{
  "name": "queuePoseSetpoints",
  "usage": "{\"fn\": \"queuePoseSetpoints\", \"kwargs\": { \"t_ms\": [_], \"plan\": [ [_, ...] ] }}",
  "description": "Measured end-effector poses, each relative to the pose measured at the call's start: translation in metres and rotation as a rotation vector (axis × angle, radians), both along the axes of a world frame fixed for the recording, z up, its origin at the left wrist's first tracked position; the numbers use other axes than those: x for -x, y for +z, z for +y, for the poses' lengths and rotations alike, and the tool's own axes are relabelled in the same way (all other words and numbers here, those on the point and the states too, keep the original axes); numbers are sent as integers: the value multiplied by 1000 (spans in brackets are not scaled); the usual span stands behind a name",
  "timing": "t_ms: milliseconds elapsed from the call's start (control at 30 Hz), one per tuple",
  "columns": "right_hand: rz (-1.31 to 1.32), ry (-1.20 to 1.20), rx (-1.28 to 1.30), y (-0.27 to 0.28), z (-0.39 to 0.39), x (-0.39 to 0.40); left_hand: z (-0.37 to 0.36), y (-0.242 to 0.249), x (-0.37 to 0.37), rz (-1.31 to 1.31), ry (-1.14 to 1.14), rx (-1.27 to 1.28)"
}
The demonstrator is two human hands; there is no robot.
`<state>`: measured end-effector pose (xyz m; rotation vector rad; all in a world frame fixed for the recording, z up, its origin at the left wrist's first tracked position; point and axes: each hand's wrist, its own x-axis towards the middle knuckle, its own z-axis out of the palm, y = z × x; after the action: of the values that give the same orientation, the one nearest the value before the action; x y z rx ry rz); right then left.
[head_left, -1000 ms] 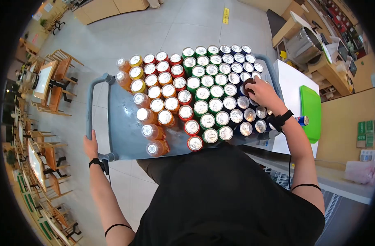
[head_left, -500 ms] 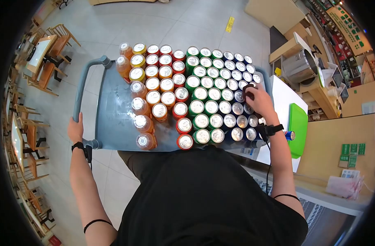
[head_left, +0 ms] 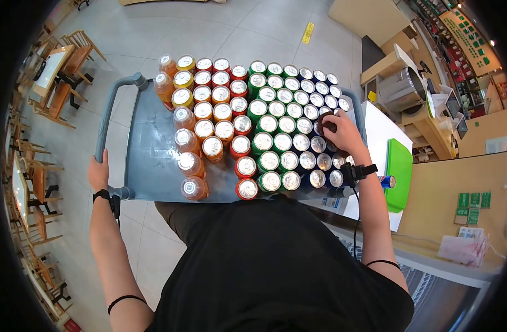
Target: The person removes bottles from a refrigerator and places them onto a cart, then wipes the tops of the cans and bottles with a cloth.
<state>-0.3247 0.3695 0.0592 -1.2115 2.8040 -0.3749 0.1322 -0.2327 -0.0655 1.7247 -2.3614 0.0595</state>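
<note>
- Right hand (head_left: 338, 131) clenched over a blue can (head_left: 322, 122), far right on the cart (head_left: 148, 160).
- Left hand (head_left: 98, 171) grasping the handle (head_left: 110, 105).
- Next, likely: a straight lift, clear of neighbouring cans.

grey cart (head_left: 148, 160) | upright cans (head_left: 275, 124), orange bottles (head_left: 188, 163) | tiled floor (head_left: 237, 39)

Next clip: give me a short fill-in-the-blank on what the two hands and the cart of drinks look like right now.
1. The left hand grips the cart's grey ____.
2. The right hand rests on a can among the ____ cans.
3. Between the red cans and the blue ones stand the ____ cans.
4. The orange bottles stand along the ____ edge of the drinks.

Missing words: handle; blue; green; left
</note>
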Motion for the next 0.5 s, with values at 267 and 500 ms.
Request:
{"fn": "queuePoseSetpoints", "kwargs": {
  "t_ms": [267, 500],
  "plan": [
    [9, 63, 97, -21, -48, -35, -3, 0, 0, -44, 9, -27],
    [12, 119, 15, 5, -49, -10, 7, 3, 2, 11, 38, 5]
  ]
}}
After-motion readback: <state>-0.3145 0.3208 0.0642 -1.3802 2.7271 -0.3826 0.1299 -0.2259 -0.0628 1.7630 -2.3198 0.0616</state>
